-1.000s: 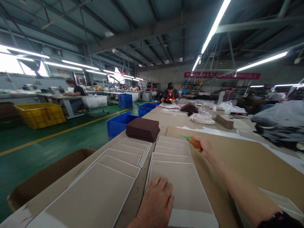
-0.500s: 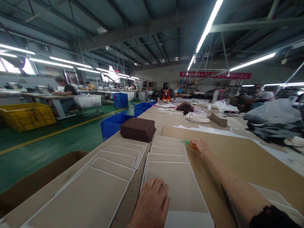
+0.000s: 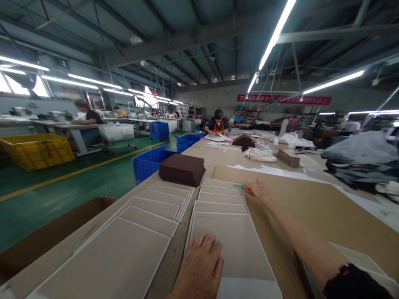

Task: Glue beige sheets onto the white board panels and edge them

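My left hand [image 3: 199, 263] lies palm down, fingers stretched, on the nearest beige panel [image 3: 224, 236] of a row of overlapping white-edged panels. Farther out, my right hand [image 3: 261, 191] is closed around an orange-brown squeeze bottle [image 3: 248, 188]. Its green nozzle [image 3: 238, 185] points left, over the right edge of the farthest panel in the row; whether it touches is too small to tell. To the left lies a second row of overlapping beige panels [image 3: 112, 253].
A stack of dark brown sheets [image 3: 181, 168] stands beyond the rows. Right lies a large tan board [image 3: 299, 199]. Blue crates [image 3: 146, 164] and a brown box [image 3: 56, 232] stand along the table's left side. A co-worker [image 3: 218, 122] bends over the far end.
My right hand has shifted slightly left with the squeeze bottle, its nozzle now farther over the far panel's edge. My left hand stays on the near panel.
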